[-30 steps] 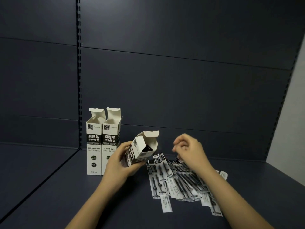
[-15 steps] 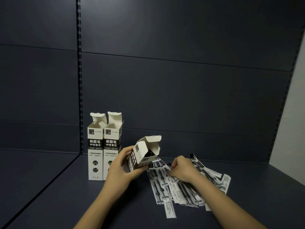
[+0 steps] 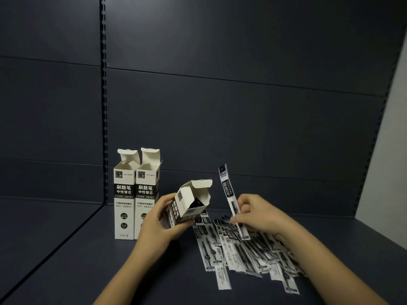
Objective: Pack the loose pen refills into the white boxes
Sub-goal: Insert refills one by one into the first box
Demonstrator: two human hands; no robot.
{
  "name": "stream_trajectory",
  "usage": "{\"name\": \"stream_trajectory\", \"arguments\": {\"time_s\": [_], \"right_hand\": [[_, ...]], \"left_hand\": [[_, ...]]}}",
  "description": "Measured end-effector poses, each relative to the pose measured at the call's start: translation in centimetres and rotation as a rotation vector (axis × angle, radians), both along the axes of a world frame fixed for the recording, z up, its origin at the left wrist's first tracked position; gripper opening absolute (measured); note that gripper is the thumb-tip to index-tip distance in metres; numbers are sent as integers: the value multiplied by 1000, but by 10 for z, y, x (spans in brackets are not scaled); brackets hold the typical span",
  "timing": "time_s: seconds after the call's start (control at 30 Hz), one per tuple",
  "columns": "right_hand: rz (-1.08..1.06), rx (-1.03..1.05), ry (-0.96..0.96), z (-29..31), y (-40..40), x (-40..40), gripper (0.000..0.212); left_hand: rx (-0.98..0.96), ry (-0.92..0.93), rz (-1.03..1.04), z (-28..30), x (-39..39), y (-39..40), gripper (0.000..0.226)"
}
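White refill packet (image 3: pixel 231 201), now lifted, pinched by right fingers (image 3: pixel 242 209); left fingers (image 3: pixel 164 202) grip box (image 3: pixel 189 205).

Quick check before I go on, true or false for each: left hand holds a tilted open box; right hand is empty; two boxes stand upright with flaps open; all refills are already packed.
1. The left hand holds a tilted open box. True.
2. The right hand is empty. False: it pinches one packaged refill, lifted above the pile.
3. Two upright boxes have open flaps. True.
4. All refills are packed. False: a loose pile of refills lies on the shelf.
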State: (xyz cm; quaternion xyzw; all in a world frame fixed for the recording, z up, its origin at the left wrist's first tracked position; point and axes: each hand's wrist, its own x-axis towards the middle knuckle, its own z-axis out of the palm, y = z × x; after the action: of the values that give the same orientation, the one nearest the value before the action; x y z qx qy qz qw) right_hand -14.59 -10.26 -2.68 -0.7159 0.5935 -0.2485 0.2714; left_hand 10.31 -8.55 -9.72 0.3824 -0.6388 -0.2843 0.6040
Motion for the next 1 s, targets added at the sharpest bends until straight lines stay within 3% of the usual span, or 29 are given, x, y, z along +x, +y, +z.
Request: {"name": "stream_trajectory", "arguments": {"time_s": [0.27, 0.5, 0.77, 1.0], "right_hand": [[248, -157, -299, 41, 64, 28, 17], [212, -407, -565, 55, 71, 46, 8], [118, -624, -285, 42, 60, 55, 9], [165, -545, -229, 35, 55, 55, 6]], "left_hand": [[-23, -2, 14, 1, -1, 1, 60], [-14, -8, 21, -1, 0, 0, 61], [-19, -4, 14, 1, 0, 3, 60], [-33, 12, 4, 1, -1, 1, 60]]}}
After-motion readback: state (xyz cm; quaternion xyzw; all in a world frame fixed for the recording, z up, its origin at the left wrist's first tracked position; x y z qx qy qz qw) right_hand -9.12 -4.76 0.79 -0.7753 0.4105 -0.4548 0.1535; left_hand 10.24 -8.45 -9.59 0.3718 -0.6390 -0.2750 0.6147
